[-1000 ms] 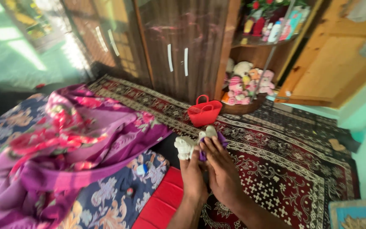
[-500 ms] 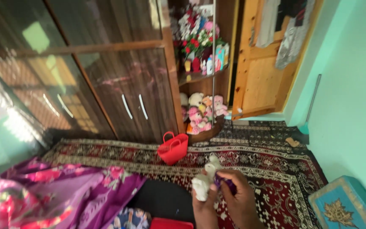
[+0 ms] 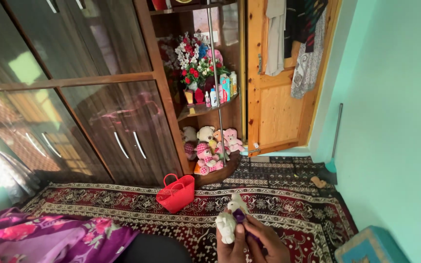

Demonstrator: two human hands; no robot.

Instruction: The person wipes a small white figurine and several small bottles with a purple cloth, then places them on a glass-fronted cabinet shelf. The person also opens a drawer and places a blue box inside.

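Both hands sit low at centre-bottom of the view, close together, w/ a small white soft toy (image 3: pixel 228 221) between them; the left hand (image 3: pixel 230 245) has its fingers wrapped round the toy's lower part; the right hand (image 3: pixel 265 239) is closed round a purple piece (image 3: pixel 239 216) at the toy's middle, thumb and fingertips pinched on it; whether that piece is cloth or ribbon can't be told. The toy is held above a dark red patterned carpet (image 3: pixel 293 214), its pale head end pointing up and away from the person.

Just left and beyond the toy, a red plastic basket (image 3: pixel 176 192) w/ handles stands on the carpet, near the foot of a brown wardrobe (image 3: pixel 98 112) w/ glossy doors. Next to it, open corner shelves (image 3: pixel 205 109): artificial flowers (image 3: pixel 193 58) and small bottles on one level, pink and cream stuffed toys (image 3: pixel 209 143) on the level below. A wooden door (image 3: pixel 278 107) w/ clothes hung on it is beyond; green wall (image 3: pixel 395 122) at right; purple floral fabric (image 3: pixel 49 238) at bottom left; a blue box (image 3: pixel 371 246) at bottom right.
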